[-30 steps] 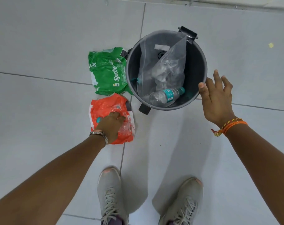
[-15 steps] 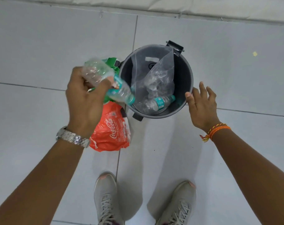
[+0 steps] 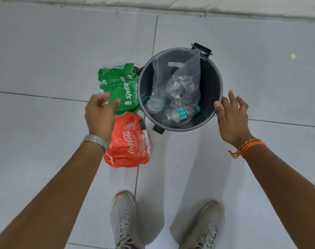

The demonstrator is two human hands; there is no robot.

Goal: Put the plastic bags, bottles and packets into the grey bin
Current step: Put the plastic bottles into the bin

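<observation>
The round grey bin (image 3: 215,83) stands on the floor ahead of my feet. Inside it lie a clear plastic bag (image 3: 183,81), a clear bottle with a teal label (image 3: 182,115) and a second bottle (image 3: 155,103) against the left wall. On the floor left of the bin lie a green Sprite packet (image 3: 120,85) and, nearer me, a red Coca-Cola packet (image 3: 128,142). My left hand (image 3: 101,114) hovers empty over the two packets, fingers loosely spread. My right hand (image 3: 232,117) is open at the bin's right rim.
The floor is pale grey tile with dark grout lines. A white ledge (image 3: 171,6) runs along the far edge. My two grey shoes (image 3: 124,218) stand just behind the bin. A small yellow scrap (image 3: 293,56) lies at the far right.
My left hand lifted a bottle off the red packet, carried it to the bin and let it go; the bottle now lies inside the bin and the hand has drawn back left.
</observation>
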